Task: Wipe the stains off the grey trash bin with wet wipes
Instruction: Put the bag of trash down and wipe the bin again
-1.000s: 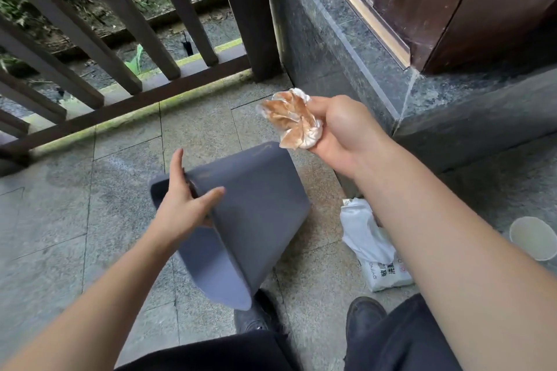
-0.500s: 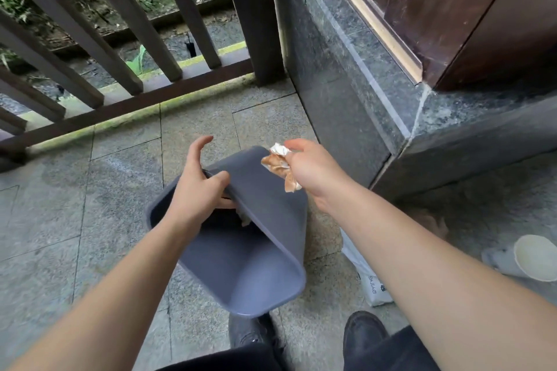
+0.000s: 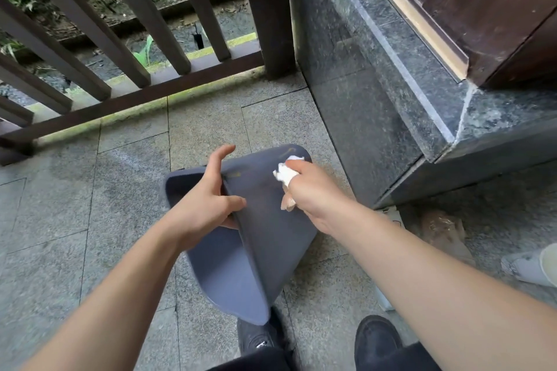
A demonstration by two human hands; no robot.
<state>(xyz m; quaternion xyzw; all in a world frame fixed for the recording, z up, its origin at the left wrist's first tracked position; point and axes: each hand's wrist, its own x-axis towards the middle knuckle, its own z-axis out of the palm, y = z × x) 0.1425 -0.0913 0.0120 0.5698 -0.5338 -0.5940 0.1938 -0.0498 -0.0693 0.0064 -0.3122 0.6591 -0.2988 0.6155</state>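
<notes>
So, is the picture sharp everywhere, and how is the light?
Head view: soft, even daylight, no hard shadows or glare. The railing bars bow outward from the wide-angle lens. The right hand and the wipe on the bin look a little smeared; the left hand is clearer. The cup at the right edge is blurred.

floor (image 3: 126,220) — grey stone tiles | white cup (image 3: 533,265) lying right | shoes (image 3: 376,337)

House porch: wooden railing (image 3: 126,48), stone-tiled floor (image 3: 60,220), granite doorstep (image 3: 391,84), wooden door (image 3: 482,3).
</notes>
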